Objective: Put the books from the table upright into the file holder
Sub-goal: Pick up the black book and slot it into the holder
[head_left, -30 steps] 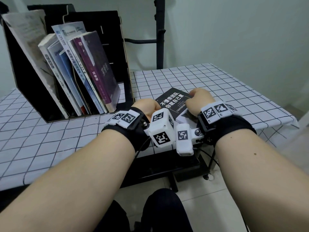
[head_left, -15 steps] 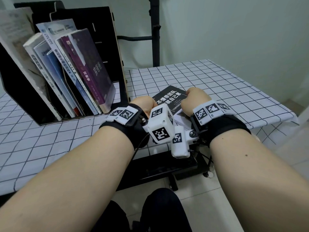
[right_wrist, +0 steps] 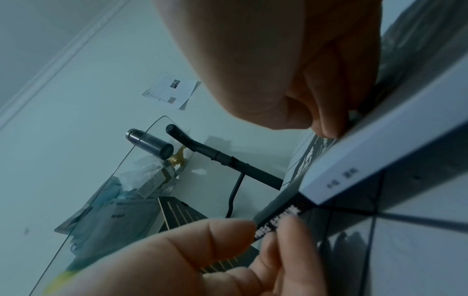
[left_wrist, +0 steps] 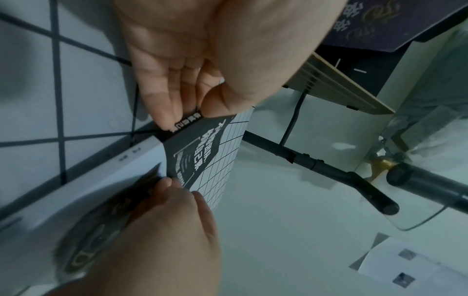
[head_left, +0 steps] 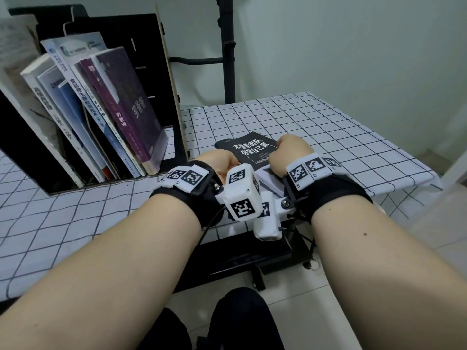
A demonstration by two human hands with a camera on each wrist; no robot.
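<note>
Black-covered book [head_left: 249, 150] is lying between both hands, atop a white book [left_wrist: 83, 180]; left hand [head_left: 219, 164] and right hand [head_left: 290, 154] are pinching its near corners. Lifting is starting; next, carrying it left to the file holder [head_left: 174, 102] beyond, turned upright.

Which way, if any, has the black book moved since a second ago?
No. The black book lies at the same spot right of the file holder; only the view shifted.
</note>
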